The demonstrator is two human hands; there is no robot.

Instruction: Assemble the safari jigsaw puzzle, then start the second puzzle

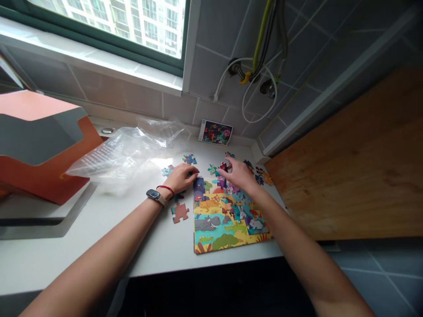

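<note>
My left hand (182, 177) is curled beside the upper left corner of a colourful animal picture board (216, 240); anything within its fingers is hidden. Dark blue jigsaw pieces (199, 187) lie along that corner. My right hand (240, 175) reaches over the board's far edge, thumb and fingers apart around a dark red jigsaw piece (224, 166); I cannot tell whether they touch it. Joined pieces with a white rabbit (256, 224) lie on the board's right part. Near my left wrist is a reddish-brown jigsaw piece (180, 213), with a blue patterned piece (189, 159) farther back.
A picture card (215, 132) leans against the tiled wall. Clear plastic bags (122, 152) and an orange box (49, 176) stand to the left on the white counter (145, 251). Several loose pieces (264, 176) lie by the wooden panel (350, 158) at right. Cables and pipes (261, 48) hang above.
</note>
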